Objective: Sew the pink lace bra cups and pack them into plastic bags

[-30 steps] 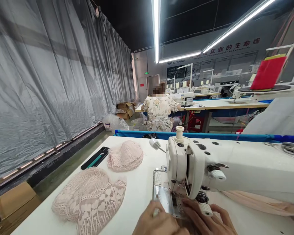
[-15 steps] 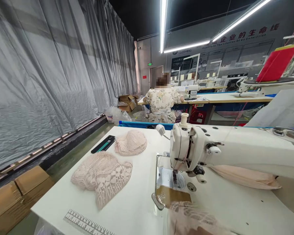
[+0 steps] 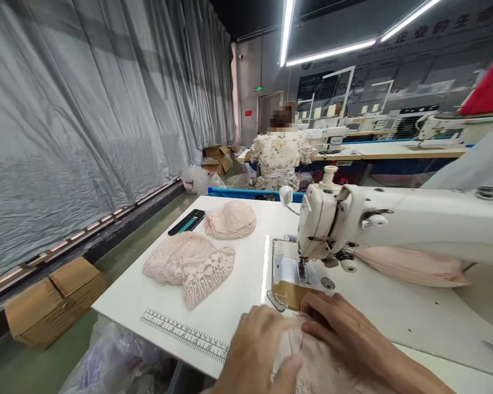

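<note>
At the front edge of the sewing table, my left hand [image 3: 257, 345] and my right hand [image 3: 337, 323] are both closed on a pale pink fabric piece [image 3: 320, 364]. My left thumb lies on the cloth, its fingers slightly blurred. The curled fingers of my right hand pinch the fabric's far edge, just in front of the brown plate [image 3: 290, 295]. Beyond them stands the white sewing machine [image 3: 324, 219], its presser foot [image 3: 303, 268] over the metal needle plate [image 3: 285, 271]. The fabric's lower part runs out of the frame.
Left of the machine lie a pink lace piece [image 3: 189, 265], a second pink pile [image 3: 231, 220] and a black-and-green case [image 3: 187, 222]. A printed ruler [image 3: 183, 334] runs along the front edge. Pink cloth [image 3: 414, 266] lies under the machine arm. Ahead, a person [image 3: 280, 158] sits at another table.
Both hands have come clearly into view, holding the pink fabric near the machine. The camera has tilted down and turned slightly left, so the table appears higher and further right.
</note>
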The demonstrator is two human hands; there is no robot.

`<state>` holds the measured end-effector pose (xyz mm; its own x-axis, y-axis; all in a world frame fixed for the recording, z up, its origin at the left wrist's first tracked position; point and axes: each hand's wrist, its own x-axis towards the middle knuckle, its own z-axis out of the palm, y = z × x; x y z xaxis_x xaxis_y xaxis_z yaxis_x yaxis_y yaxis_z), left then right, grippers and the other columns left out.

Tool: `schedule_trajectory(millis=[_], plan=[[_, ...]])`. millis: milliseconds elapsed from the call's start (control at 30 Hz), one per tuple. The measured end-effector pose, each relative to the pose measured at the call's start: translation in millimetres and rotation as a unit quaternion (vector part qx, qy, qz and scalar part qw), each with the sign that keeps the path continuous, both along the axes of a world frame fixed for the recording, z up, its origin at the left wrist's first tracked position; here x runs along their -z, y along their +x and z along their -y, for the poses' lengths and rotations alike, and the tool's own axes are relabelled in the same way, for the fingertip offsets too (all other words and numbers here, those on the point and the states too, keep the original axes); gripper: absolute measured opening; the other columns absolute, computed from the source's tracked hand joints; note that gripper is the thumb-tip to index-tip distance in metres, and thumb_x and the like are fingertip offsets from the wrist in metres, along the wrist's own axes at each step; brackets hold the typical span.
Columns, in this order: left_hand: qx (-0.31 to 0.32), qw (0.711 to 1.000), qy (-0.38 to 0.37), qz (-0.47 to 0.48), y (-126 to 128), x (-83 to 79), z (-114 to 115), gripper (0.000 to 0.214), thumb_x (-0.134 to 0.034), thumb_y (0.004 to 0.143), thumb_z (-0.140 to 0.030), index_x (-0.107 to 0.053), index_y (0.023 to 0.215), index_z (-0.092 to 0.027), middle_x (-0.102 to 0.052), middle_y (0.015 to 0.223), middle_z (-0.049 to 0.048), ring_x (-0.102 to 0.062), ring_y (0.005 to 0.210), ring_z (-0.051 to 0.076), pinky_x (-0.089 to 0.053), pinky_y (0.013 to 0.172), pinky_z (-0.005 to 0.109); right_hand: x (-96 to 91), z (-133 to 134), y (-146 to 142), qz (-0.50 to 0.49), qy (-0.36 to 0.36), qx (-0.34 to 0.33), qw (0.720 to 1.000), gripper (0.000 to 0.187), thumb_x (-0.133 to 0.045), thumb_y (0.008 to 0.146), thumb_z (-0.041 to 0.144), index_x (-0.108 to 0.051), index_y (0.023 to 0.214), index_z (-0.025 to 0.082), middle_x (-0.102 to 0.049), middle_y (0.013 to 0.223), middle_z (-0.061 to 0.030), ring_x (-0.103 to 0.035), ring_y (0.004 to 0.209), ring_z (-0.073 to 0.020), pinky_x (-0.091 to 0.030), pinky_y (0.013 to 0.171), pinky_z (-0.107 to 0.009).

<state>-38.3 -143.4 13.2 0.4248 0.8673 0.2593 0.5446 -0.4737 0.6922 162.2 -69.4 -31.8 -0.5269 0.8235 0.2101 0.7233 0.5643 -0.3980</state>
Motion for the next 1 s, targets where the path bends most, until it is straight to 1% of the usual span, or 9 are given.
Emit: schedule_trajectory(millis=[100, 167, 267, 367, 500, 600, 733, 867, 1000], plan=[[-0.021, 0.990, -0.141, -0.004, 6, 17.6, -25, 0.063, -0.058, 0.080, -0.042, -0.040, 0.132, -0.013, -0.048, 0.122, 0.0144, -0.043, 0.113, 0.028, -0.033, 0.100, 0.045, -13.5, 13, 3, -0.008, -0.008, -0.005, 1.000, 0.018, -0.043, 0.088, 0.025, -0.047, 0.070, 0.022, -0.058, 0.071, 0.0000, -0.056, 0.064, -0.0152, -0.047, 0.064, -0.029], [-0.030, 0.977, -0.211, 0.015, 15, 21.6, -29, 0.076, -0.071, 0.068, -0.040, -0.041, 0.133, -0.015, -0.050, 0.118, 0.0117, -0.043, 0.109, 0.028, -0.033, 0.097, 0.043, -26.9, 24, 7, -0.023, -0.015, -0.010, 1.000, 0.018, -0.039, 0.091, 0.030, -0.050, 0.079, 0.023, -0.060, 0.082, -0.0013, -0.057, 0.074, -0.0154, -0.048, 0.070, -0.029], [-0.012, 0.953, -0.286, 0.098, 26, 20.2, -22, 0.053, -0.076, 0.061, -0.032, -0.060, 0.108, -0.014, -0.057, 0.087, 0.0022, -0.050, 0.083, 0.018, -0.040, 0.077, 0.028, -44.6, 44, 14, -0.047, -0.072, 0.013, 0.996, 0.023, -0.037, 0.092, 0.037, -0.051, 0.082, 0.023, -0.060, 0.080, -0.0009, -0.058, 0.075, -0.0156, -0.048, 0.067, -0.027], [0.034, 0.927, -0.340, 0.152, 27, 15.3, -8, 0.023, -0.070, 0.065, -0.027, -0.064, 0.080, -0.010, -0.048, 0.063, -0.0040, -0.042, 0.063, 0.010, -0.032, 0.058, 0.021, -55.6, 64, 20, -0.082, -0.133, 0.049, 0.987, 0.021, -0.044, 0.088, 0.041, -0.056, 0.084, 0.024, -0.063, 0.079, -0.0007, -0.060, 0.075, -0.0167, -0.047, 0.065, -0.025], [0.093, 0.880, -0.410, 0.223, 13, 11.0, 18, 0.031, -0.070, 0.068, -0.038, -0.059, 0.073, -0.010, -0.042, 0.058, -0.0058, -0.036, 0.056, 0.006, -0.028, 0.054, 0.019, -61.6, 91, 21, -0.148, -0.232, 0.058, 0.960, 0.026, -0.057, 0.080, 0.047, -0.066, 0.093, 0.027, -0.069, 0.081, 0.0001, -0.062, 0.079, -0.0186, -0.046, 0.070, -0.025], [0.100, 0.837, -0.464, 0.272, 3, 13.9, 37, 0.046, -0.074, 0.063, -0.052, -0.056, 0.067, -0.009, -0.047, 0.060, -0.0035, -0.039, 0.057, 0.006, -0.030, 0.056, 0.019, -56.8, 108, 17, -0.213, -0.352, 0.024, 0.911, 0.029, -0.060, 0.077, 0.052, -0.068, 0.079, 0.024, -0.069, 0.071, 0.0001, -0.061, 0.069, -0.0172, -0.045, 0.062, -0.023], [0.089, 0.827, -0.486, 0.268, -4, 27.3, 51, 0.049, -0.077, 0.059, -0.054, -0.063, 0.069, -0.008, -0.055, 0.065, 0.0006, -0.047, 0.060, 0.008, -0.036, 0.061, 0.020, -37.0, 128, 15, -0.308, -0.464, 0.012, 0.831, 0.030, -0.063, 0.076, 0.051, -0.066, 0.081, 0.022, -0.070, 0.073, -0.0010, -0.062, 0.069, -0.0164, -0.044, 0.062, -0.023], [0.105, 0.826, -0.489, 0.259, -14, 39.7, 56, 0.045, -0.076, 0.062, -0.051, -0.069, 0.078, -0.009, -0.059, 0.069, 0.0023, -0.051, 0.063, 0.010, -0.041, 0.066, 0.023, -16.6, 144, 17, -0.334, -0.473, 0.043, 0.814, 0.030, -0.065, 0.076, 0.051, -0.067, 0.081, 0.021, -0.071, 0.074, -0.0018, -0.062, 0.068, -0.0162, -0.045, 0.063, -0.024], [0.144, 0.832, -0.493, 0.209, -20, 45.7, 59, 0.047, -0.074, 0.066, -0.051, -0.071, 0.092, -0.012, -0.058, 0.068, 0.0006, -0.050, 0.063, 0.010, -0.041, 0.064, 0.022, -3.9, 151, 14, -0.368, -0.516, 0.049, 0.772, 0.028, -0.064, 0.077, 0.048, -0.066, 0.082, 0.020, -0.071, 0.074, -0.0015, -0.064, 0.071, -0.0165, -0.047, 0.068, -0.026]])
